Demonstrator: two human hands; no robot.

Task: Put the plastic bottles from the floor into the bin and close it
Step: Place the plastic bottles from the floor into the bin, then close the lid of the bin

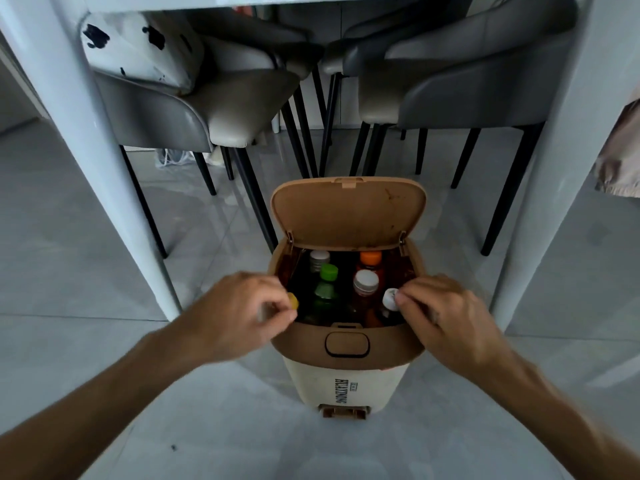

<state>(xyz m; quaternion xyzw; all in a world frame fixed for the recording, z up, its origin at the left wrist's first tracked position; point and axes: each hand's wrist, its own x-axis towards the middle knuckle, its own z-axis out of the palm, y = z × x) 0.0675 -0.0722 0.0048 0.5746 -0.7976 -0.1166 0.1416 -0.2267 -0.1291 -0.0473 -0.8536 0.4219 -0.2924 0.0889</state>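
Observation:
A cream bin [346,382] with a tan top stands on the floor, its tan lid [348,213] tipped up and open. Several plastic bottles stand upright inside: a green-capped one [327,282], an orange-capped one [370,259] and a white-capped one [365,282]. My left hand [239,313] is at the bin's left rim, fingers pinched on a yellow-capped bottle [293,301]. My right hand [446,317] is at the right rim, fingertips on a white-capped bottle [390,299]. The bottles' bodies are mostly hidden in the dark bin.
The bin sits between two white table legs [114,188] [554,174]. Grey chairs [214,109] [460,88] with black legs stand close behind it under the table. A foot pedal [344,410] juts from the bin's base. Grey tiled floor [242,427] lies around.

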